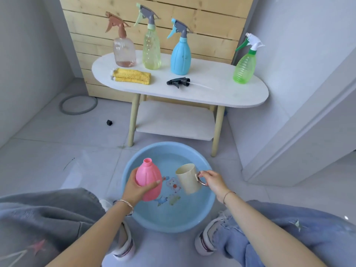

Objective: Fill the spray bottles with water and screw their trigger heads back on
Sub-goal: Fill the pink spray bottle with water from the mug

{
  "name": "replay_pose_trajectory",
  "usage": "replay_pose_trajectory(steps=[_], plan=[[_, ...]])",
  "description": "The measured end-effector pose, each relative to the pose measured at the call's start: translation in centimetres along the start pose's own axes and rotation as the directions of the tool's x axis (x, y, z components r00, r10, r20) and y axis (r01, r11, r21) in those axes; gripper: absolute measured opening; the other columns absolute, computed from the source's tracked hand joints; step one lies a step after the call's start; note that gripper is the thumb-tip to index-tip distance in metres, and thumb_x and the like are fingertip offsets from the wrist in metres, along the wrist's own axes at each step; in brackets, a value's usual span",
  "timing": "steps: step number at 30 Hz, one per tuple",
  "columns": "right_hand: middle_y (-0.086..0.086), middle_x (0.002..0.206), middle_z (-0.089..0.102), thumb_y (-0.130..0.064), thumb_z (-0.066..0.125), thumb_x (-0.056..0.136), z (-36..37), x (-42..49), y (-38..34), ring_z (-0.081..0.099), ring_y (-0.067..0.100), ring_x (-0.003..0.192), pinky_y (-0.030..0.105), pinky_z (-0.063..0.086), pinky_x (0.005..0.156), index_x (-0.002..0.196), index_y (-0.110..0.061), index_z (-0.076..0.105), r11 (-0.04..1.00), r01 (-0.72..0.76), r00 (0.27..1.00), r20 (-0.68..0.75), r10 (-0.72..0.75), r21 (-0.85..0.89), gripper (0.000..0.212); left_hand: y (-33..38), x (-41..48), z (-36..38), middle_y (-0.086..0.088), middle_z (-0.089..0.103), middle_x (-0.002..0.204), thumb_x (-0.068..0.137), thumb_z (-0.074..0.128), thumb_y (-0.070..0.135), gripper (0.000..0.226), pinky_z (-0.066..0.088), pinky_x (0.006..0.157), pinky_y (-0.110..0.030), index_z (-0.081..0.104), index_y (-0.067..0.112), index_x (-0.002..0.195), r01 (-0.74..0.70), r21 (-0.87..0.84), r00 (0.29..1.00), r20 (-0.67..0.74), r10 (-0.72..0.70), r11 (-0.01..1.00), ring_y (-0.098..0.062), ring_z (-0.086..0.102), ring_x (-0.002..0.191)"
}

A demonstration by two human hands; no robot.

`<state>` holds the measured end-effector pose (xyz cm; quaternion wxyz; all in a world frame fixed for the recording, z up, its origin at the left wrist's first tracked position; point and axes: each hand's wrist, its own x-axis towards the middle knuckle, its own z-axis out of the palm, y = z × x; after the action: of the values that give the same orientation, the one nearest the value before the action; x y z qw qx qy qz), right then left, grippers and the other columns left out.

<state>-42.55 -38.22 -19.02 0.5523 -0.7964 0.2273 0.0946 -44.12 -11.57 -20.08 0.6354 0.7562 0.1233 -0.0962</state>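
My left hand [134, 186] grips a pink spray bottle [149, 179] with no trigger head, neck open and tilted up, over the left side of a blue basin [209, 205] of water on the floor. My right hand [212, 180] holds a cream mug [187, 178] by its handle, just right of the bottle, above the water. A black trigger head [178, 82] with its clear tube lies loose on the white table [221, 93]. On that table stand, heads on, a brown bottle [124, 53], a yellow-green one [151, 51], a blue one [180, 56] and a green one [245, 67].
A folded yellow cloth [132, 76] lies on the table's left front. Below the tabletop is a white shelf [173, 122]. A grey ring [78, 105] and a small black piece [109, 122] lie on the tiled floor at left. My knees flank the basin.
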Motion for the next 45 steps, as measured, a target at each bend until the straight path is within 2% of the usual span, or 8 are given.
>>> replay_pose_trajectory(steps=[4,7,13,18,26,33,38,45], plan=[[0.001,0.067,0.052,-0.029,0.059,0.089,1.8,1.0,2.2,0.044,0.017,0.064,0.025,0.034,0.057,0.069,-0.011,0.052,0.972,0.009,1.0,0.005,-0.008,-0.234,0.028,-0.2,0.5,-0.4,0.012,0.055,0.111,0.034,0.079,0.06,0.1,0.047,0.069,-0.018,0.043,0.031,0.123,-0.036,-0.01,0.999,-0.006,0.036,0.999,-0.007,0.057,0.097],[0.003,0.07,0.054,-0.032,0.059,0.089,2.8,1.4,2.9,0.046,0.019,0.067,0.026,0.034,0.057,0.065,-0.013,0.048,0.936,0.023,1.0,0.023,-0.016,-0.35,0.033,0.1,1.0,-0.3,0.016,0.054,0.111,0.036,0.079,0.06,0.099,0.046,0.068,-0.015,0.042,0.033,0.124,-0.05,-0.02,0.999,-0.015,0.049,0.999,-0.003,0.056,0.098],[0.0,0.06,0.041,-0.028,0.057,0.091,4.9,2.3,4.3,0.039,0.022,0.065,0.03,0.028,0.054,0.063,-0.014,0.038,0.884,0.07,0.997,0.056,-0.05,-0.462,0.036,-0.2,2.0,0.1,0.018,0.053,0.111,0.042,0.081,0.059,0.095,0.045,0.068,-0.013,0.041,0.035,0.124,-0.052,-0.012,0.999,-0.011,0.052,0.999,-0.002,0.055,0.1],[-0.004,0.057,0.037,-0.026,0.053,0.092,5.9,3.3,5.4,0.041,0.024,0.066,0.03,0.025,0.058,0.058,-0.018,0.03,0.767,0.15,0.988,0.113,-0.102,-0.624,0.042,-1.2,2.8,0.1,0.016,0.055,0.114,0.041,0.079,0.063,0.096,0.048,0.07,-0.017,0.042,0.036,0.126,-0.03,-0.014,0.999,-0.016,0.029,0.999,-0.004,0.056,0.101],[-0.005,0.058,0.035,-0.028,0.052,0.094,7.4,4.2,6.4,0.041,0.024,0.069,0.03,0.025,0.06,0.058,-0.019,0.028,0.73,0.169,0.984,0.158,-0.084,-0.663,0.044,-2.3,3.5,0.4,0.017,0.055,0.111,0.041,0.078,0.062,0.092,0.048,0.068,-0.015,0.043,0.037,0.122,-0.017,-0.018,1.0,-0.027,0.016,1.0,-0.003,0.057,0.1],[-0.004,0.058,0.036,-0.026,0.054,0.093,7.7,3.9,7.0,0.037,0.022,0.066,0.03,0.025,0.058,0.059,-0.018,0.03,0.829,0.121,0.988,0.144,-0.05,-0.546,0.043,-2.3,3.5,0.0,0.018,0.053,0.111,0.039,0.078,0.061,0.092,0.046,0.068,-0.014,0.042,0.038,0.121,-0.012,-0.048,0.999,-0.053,0.009,0.999,0.0,0.054,0.099],[-0.001,0.058,0.029,-0.017,0.058,0.087,6.6,3.2,6.4,0.026,0.016,0.057,0.022,0.021,0.046,0.061,-0.014,0.031,0.955,0.005,0.998,0.058,0.013,-0.298,0.037,-2.3,3.2,-0.3,0.014,0.054,0.114,0.044,0.081,0.054,0.09,0.046,0.069,-0.015,0.042,0.036,0.123,-0.007,-0.076,0.996,-0.089,0.0,0.997,-0.001,0.055,0.1],[0.002,0.061,0.024,-0.017,0.06,0.086,3.7,1.4,2.9,0.023,0.015,0.059,0.023,0.018,0.047,0.067,-0.01,0.043,0.999,0.012,1.0,-0.008,-0.013,-0.051,0.027,-1.3,2.6,-0.7,0.008,0.056,0.117,0.041,0.08,0.062,0.096,0.048,0.072,-0.022,0.043,0.035,0.125,-0.033,-0.095,0.993,-0.12,0.022,0.995,-0.01,0.057,0.104]])
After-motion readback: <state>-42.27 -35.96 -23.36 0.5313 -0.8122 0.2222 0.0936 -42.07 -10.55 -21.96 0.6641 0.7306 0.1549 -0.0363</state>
